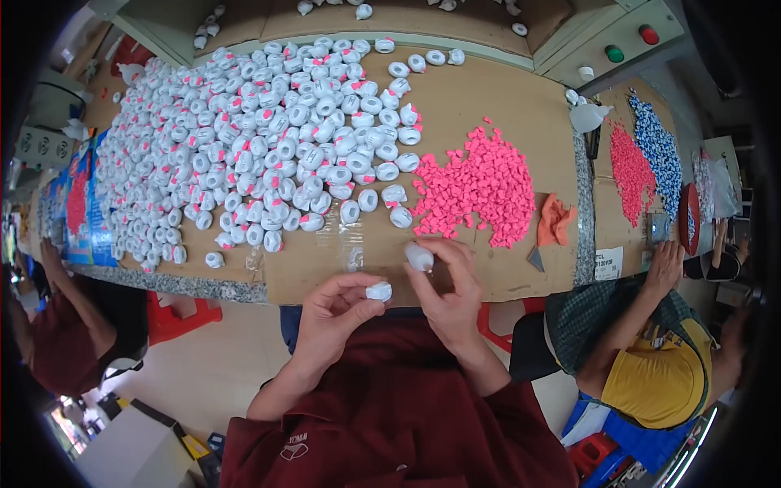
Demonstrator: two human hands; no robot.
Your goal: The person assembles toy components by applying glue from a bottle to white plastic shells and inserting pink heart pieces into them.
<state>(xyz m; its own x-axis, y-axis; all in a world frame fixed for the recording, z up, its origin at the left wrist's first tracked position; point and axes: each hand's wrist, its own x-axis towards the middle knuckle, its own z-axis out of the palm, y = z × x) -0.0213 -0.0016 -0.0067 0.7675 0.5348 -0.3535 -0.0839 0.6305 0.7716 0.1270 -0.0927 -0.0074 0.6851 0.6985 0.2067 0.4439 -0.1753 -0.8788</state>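
Observation:
In front of my chest my left hand (pixel 338 313) is closed on a small white plastic part (pixel 378 291), pinched between thumb and fingers. My right hand (pixel 451 293) grips a small, rounded, translucent squeeze bottle (pixel 419 256) a little higher and to the right. The two held things are apart. Beyond my hands lies a wide heap of white rounded parts (pixel 285 154), many with a pink piece on them. Right of it is a pile of small pink pieces (pixel 476 187), nearest to my right hand.
An orange glove or rag (pixel 556 220) lies on the cardboard-covered table (pixel 455 98) right of the pink pile. Beyond stands a metal frame with green (pixel 614 54) and red (pixel 648 34) buttons. A co-worker in yellow (pixel 659 378) sits at right, another person (pixel 69 342) at left.

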